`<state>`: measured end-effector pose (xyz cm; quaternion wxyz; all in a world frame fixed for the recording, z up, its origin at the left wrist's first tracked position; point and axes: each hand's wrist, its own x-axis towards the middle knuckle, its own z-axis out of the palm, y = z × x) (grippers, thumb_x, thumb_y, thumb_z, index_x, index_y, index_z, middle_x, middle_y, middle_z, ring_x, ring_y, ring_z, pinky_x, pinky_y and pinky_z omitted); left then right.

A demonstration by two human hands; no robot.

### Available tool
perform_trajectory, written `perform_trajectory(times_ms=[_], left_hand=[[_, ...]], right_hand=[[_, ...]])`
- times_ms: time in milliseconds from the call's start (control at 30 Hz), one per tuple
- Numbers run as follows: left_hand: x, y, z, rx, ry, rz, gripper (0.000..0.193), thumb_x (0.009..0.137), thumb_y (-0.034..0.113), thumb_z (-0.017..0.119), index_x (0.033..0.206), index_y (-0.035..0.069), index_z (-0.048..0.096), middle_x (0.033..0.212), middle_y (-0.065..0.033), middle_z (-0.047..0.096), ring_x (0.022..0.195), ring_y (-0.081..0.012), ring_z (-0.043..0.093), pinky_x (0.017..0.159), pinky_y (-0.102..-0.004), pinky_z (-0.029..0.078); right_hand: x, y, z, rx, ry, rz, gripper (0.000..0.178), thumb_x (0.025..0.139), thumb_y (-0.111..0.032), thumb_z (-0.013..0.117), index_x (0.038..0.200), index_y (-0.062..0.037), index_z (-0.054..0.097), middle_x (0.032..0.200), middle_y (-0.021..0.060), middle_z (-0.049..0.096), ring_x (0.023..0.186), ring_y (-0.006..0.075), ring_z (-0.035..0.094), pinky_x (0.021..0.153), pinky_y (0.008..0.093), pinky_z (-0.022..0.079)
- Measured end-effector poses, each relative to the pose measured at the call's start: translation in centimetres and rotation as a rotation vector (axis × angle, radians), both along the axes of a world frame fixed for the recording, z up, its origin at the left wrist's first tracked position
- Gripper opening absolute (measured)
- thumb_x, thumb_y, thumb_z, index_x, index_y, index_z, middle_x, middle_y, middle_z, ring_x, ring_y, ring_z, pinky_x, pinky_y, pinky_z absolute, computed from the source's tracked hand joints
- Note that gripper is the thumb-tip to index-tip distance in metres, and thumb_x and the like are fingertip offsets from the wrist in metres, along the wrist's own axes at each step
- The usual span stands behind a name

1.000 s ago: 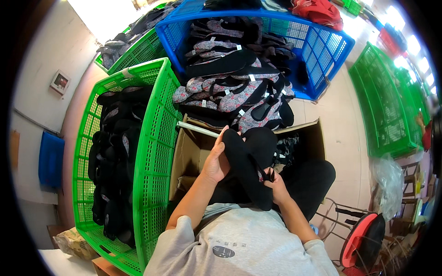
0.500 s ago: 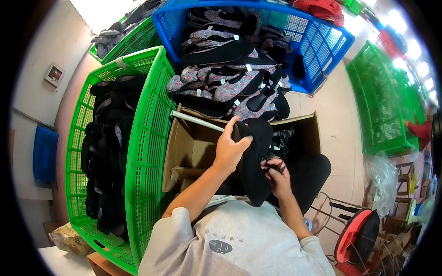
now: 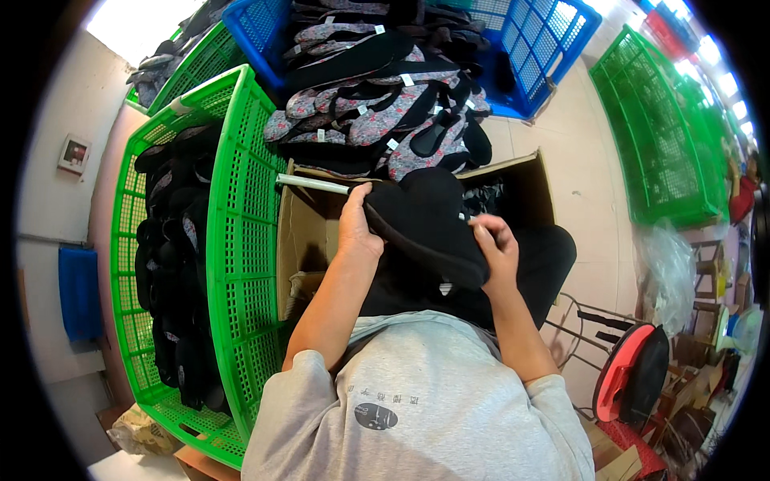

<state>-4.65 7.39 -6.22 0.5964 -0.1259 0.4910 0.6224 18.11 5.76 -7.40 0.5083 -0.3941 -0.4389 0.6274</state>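
Observation:
My left hand (image 3: 358, 227) is closed on one end of a black slipper (image 3: 425, 228), its thumb up along the edge. The slipper is tilted above my lap, over the near side of an open cardboard box (image 3: 285, 248). At its right edge my right hand (image 3: 496, 244) is closed in a pinch, beside a small white spot on the slipper. What those fingers pinch is too small to make out. A pale rod (image 3: 314, 184) reaches from the box's left rim to the slipper by my left hand. Dark, shiny small items (image 3: 486, 198) lie inside the box.
A green crate (image 3: 228, 264) of black slippers stands left. Ahead, floral-lined slippers (image 3: 385, 120) pile up at a blue crate (image 3: 541, 48). Another green crate (image 3: 658, 128) is at the right, with clear plastic (image 3: 667, 260) and a red-and-black round-edged object (image 3: 630, 373) nearer.
The slipper has turned from nearly upright to a broader, slanted position. My left hand has shifted left, and my right hand has moved up and right along the slipper's edge. The view has shifted slightly.

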Motion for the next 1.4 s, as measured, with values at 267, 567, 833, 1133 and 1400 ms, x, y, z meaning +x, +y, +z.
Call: perform_trajectory(times_ms=[267, 567, 833, 1133, 1400], left_hand=[[-1.0, -0.1, -4.4, -0.019, 0.166, 0.126, 0.027, 0.086, 0.020, 0.070, 0.108, 0.007, 0.061, 0.110, -0.0088, 0.067, 0.100, -0.0267, 0.065, 0.094, -0.0459, 0.051], [-0.2, -1.9, -1.3, 0.472, 0.216, 0.013, 0.039, 0.092, 0.009, 0.068, 0.127, 0.010, 0.051, 0.109, -0.0019, 0.060, 0.097, -0.0131, 0.060, 0.084, -0.0288, 0.051], [-1.6, -3.9, 2.0, 0.652, 0.530, -0.477, 0.047, 0.084, -0.010, 0.069, 0.128, -0.002, 0.057, 0.115, -0.0058, 0.063, 0.101, -0.0115, 0.061, 0.090, -0.0252, 0.051], [-0.4, -5.3, 4.4, 0.569, 1.463, -0.845, 0.044, 0.075, 0.016, 0.081, 0.115, 0.005, 0.063, 0.097, -0.0151, 0.068, 0.090, -0.0289, 0.067, 0.080, -0.0370, 0.052], [-3.7, -10.1, 10.3, 0.726, 1.813, -0.109, 0.037, 0.065, -0.002, 0.081, 0.097, 0.005, 0.065, 0.093, -0.0098, 0.067, 0.088, -0.0289, 0.065, 0.078, -0.0361, 0.053]], right_hand=[[-0.8, 0.9, -3.7, -0.259, -0.013, -0.075, 0.012, 0.095, -0.012, 0.067, 0.101, -0.0020, 0.068, 0.094, -0.0015, 0.064, 0.080, 0.0047, 0.056, 0.072, 0.0203, 0.044], [0.9, -0.2, -5.8, -0.157, -0.054, -0.043, 0.014, 0.097, -0.014, 0.065, 0.103, -0.0014, 0.067, 0.092, 0.0003, 0.066, 0.083, 0.0058, 0.059, 0.076, 0.0204, 0.047], [2.5, 0.0, -7.3, -0.340, 0.355, -0.226, 0.015, 0.096, -0.015, 0.065, 0.104, -0.0019, 0.066, 0.087, 0.0069, 0.069, 0.077, 0.0133, 0.068, 0.069, 0.0273, 0.057], [7.4, 0.6, -13.5, -0.161, 0.096, -0.278, 0.024, 0.101, -0.019, 0.052, 0.115, -0.0029, 0.064, 0.109, 0.0104, 0.063, 0.095, 0.0237, 0.064, 0.086, 0.0360, 0.053], [4.6, -0.5, -12.7, -0.658, 0.049, -0.175, 0.017, 0.095, -0.030, 0.063, 0.105, -0.0164, 0.065, 0.084, -0.0040, 0.065, 0.064, 0.0052, 0.056, 0.044, 0.0179, 0.034]])
